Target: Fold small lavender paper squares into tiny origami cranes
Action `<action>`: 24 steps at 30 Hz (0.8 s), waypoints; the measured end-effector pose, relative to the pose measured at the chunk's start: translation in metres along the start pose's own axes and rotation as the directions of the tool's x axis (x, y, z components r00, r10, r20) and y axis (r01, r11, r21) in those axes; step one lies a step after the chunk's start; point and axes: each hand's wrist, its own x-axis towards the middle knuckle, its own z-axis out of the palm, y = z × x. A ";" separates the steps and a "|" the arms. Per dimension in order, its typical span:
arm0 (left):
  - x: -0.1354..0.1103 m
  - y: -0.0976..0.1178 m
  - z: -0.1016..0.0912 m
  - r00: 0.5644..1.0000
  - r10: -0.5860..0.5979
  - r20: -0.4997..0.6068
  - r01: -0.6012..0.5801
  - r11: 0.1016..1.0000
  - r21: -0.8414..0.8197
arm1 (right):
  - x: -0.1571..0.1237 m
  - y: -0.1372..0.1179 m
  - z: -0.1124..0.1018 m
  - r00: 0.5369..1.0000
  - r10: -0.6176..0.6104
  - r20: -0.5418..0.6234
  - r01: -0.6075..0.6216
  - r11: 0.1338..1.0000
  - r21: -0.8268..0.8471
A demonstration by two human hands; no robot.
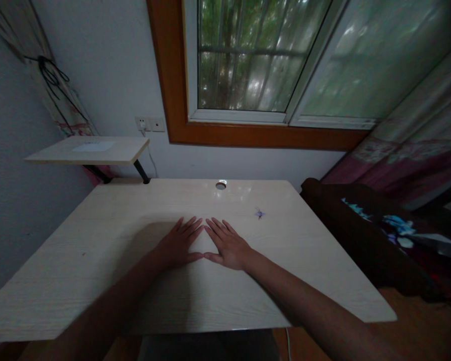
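One purple speck point(259, 213), beyond right grip point(231, 247), untouched

On desk point(97, 240), left hand point(178, 245) seemingly touching right hand point(229, 246)

head cam | looks forward-down | close over desk point(60, 260) | window point(244, 55) ahead

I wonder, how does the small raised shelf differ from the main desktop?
The shelf is small and stands raised on black brackets; the desktop is broad and lower. The shelf carries a pale sheet; the desktop has the left hand and right hand lying flat. Both are pale wood grain.
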 end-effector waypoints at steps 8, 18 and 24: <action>0.001 0.001 -0.001 1.000 0.004 -0.017 -0.004 1.000 0.016 | -0.001 0.000 0.002 1.000 -0.005 0.000 0.005 1.000 -0.024; 0.000 0.000 -0.001 1.000 0.012 -0.029 -0.011 1.000 0.019 | -0.001 0.000 0.003 1.000 -0.004 -0.014 0.004 1.000 -0.026; 0.000 -0.003 0.005 0.999 0.023 -0.037 -0.022 0.999 0.028 | -0.001 0.000 0.001 1.000 0.002 0.005 -0.002 1.000 -0.024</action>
